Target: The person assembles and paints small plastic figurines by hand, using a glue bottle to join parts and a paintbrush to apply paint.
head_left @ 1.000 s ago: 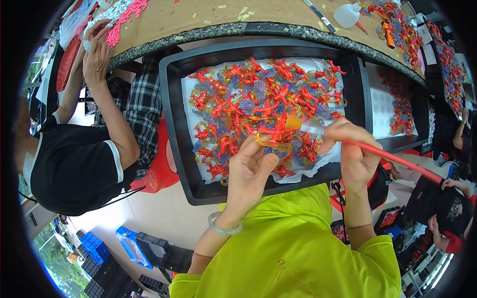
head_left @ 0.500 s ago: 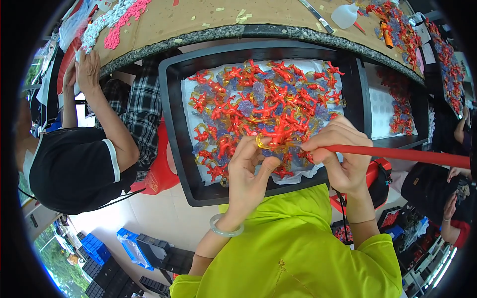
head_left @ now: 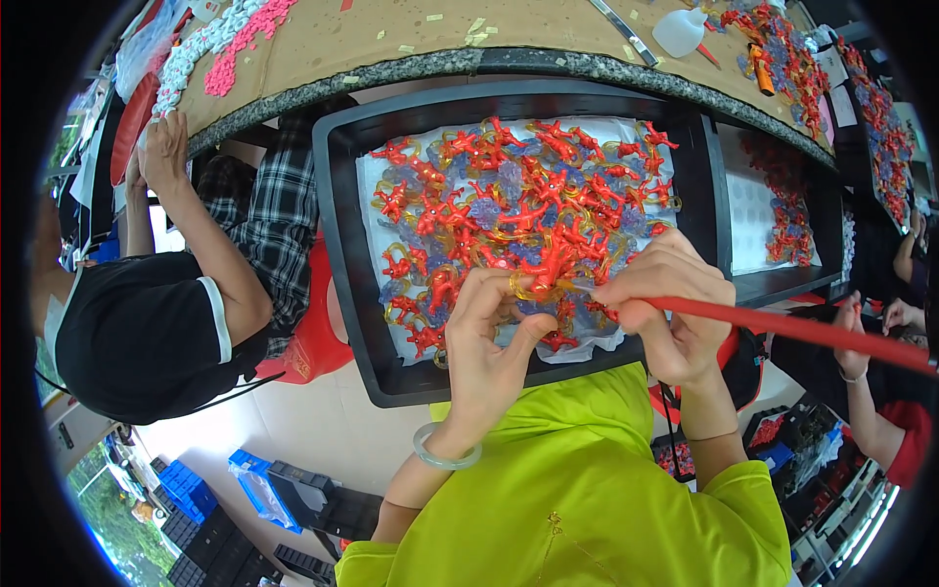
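My left hand (head_left: 489,342) pinches a small red figure (head_left: 550,266) with a clear yellow base between thumb and fingers, above the near half of a black tray (head_left: 337,245). In my right hand (head_left: 680,318) is a slim tool with a long red handle (head_left: 812,335), gripped like a pen. The thin tip of the tool points left and meets the figure's yellow part or lies very near it; its exact shape is too small to tell. Many similar red, yellow and purple pieces (head_left: 469,210) fill the white-lined tray beneath both hands.
Beyond the tray runs a workbench (head_left: 381,29) bearing pink pieces (head_left: 245,44), a white bottle (head_left: 679,32) and more red pieces (head_left: 797,68). A co-worker in a black cap (head_left: 142,333) sits at left. Other people's hands (head_left: 849,338) show at far right. Another tray (head_left: 768,196) adjoins at right.
The handle of the red tool has swung down at its far end, and the held figure has turned slightly. My hands have barely moved. Co-workers' hands have shifted at both sides.
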Motion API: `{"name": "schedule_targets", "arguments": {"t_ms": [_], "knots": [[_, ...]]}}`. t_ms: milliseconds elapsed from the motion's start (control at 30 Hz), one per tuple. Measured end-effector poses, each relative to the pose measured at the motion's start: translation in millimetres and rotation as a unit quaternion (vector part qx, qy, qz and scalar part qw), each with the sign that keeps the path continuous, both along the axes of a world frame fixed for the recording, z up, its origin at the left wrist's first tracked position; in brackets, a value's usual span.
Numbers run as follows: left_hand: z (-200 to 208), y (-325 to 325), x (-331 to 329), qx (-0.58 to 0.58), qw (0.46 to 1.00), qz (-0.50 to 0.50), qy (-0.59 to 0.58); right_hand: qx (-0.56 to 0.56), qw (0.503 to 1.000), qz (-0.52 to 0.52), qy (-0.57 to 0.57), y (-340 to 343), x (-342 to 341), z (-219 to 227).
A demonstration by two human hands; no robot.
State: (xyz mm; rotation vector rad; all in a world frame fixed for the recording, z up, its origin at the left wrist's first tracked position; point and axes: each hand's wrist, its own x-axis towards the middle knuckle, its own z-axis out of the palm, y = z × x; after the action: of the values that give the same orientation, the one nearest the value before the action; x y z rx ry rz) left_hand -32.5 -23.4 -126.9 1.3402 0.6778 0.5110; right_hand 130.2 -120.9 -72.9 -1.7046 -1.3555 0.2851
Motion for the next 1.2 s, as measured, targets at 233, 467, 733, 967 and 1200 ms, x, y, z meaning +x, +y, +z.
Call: {"name": "schedule_targets", "arguments": {"t_ms": [233, 467, 733, 967, 1200], "knots": [[1, 5, -7, -0.031, 0.999, -0.009, 0.009, 0.061, 0.990, -0.010, 0.125, -3, 0, -11], [8, -1, 8, -0.084, 0.995, -0.053, 0.022, 0.040, 0.881, -0.051, 0.469, 8, -20, -43], [16, -6, 1, -0.054, 0.996, -0.019, 0.074, 0.052, 0.786, -0.007, 0.616, 7, -23, -53], [18, -9, 3, -0.003, 0.997, -0.040, 0.058, 0.085, 0.803, -0.007, 0.589, 1, -23, -56], [16, -6, 2, 0.005, 0.997, -0.057, 0.051, 0.062, 0.866, -0.019, 0.495, -1, -21, -49]]}}
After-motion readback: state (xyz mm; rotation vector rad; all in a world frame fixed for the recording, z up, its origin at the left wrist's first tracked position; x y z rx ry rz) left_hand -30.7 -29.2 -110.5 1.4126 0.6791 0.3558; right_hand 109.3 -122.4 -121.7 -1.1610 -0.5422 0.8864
